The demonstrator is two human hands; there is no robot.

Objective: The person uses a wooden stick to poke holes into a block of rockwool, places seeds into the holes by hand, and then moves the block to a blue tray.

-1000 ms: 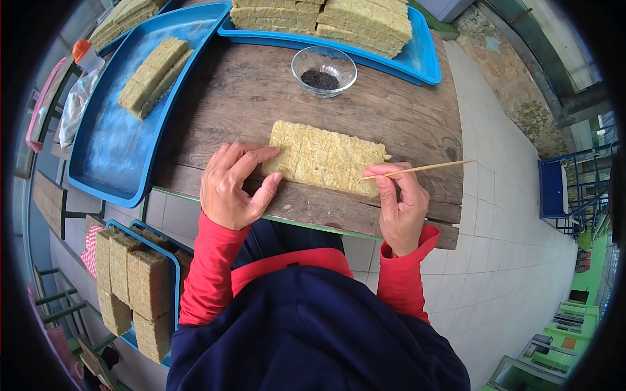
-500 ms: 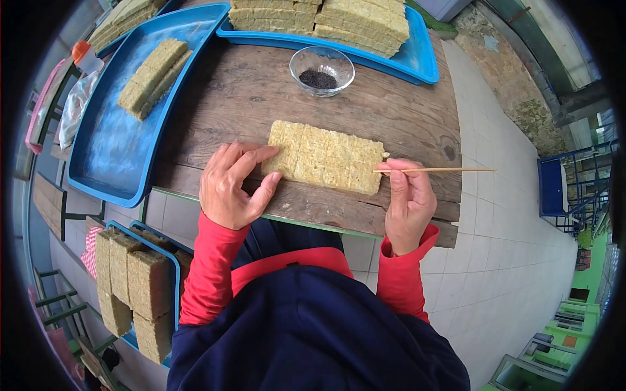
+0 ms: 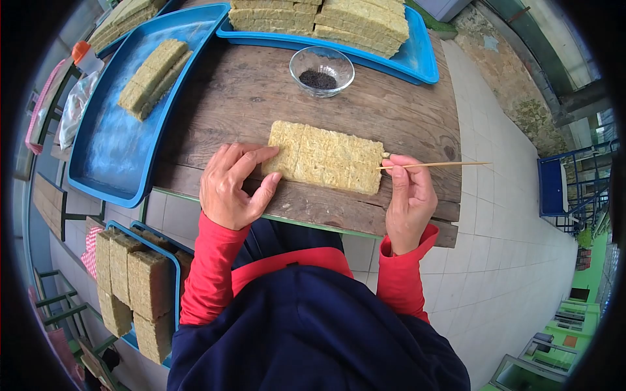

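Note:
A slab of yellowish rockwool [image 3: 326, 156], scored into blocks, lies flat on the wooden table [image 3: 241, 91] in front of me. My left hand [image 3: 236, 182] rests at its left end, thumb and fingers apart and touching the edge. At the right end, my right hand [image 3: 411, 192] pinches a thin wooden skewer [image 3: 450, 164] between thumb and fingers. The skewer's left tip meets the slab's right edge, and its other end points right. Beyond the slab stands a clear glass bowl [image 3: 345, 81] with small black seeds [image 3: 318, 79] at the bottom.
A blue tray [image 3: 107, 163] on the left holds rockwool strips [image 3: 153, 78]. Another blue tray [image 3: 424, 62] at the back carries stacked slabs [image 3: 362, 26]. Below left, rockwool blocks [image 3: 149, 277] fill a further tray. The table's right edge borders a tiled floor [image 3: 495, 228].
The skewer has tilted slightly, its right end rising and shifting a little left. My right hand has barely moved; the left hand and the slab stay in place.

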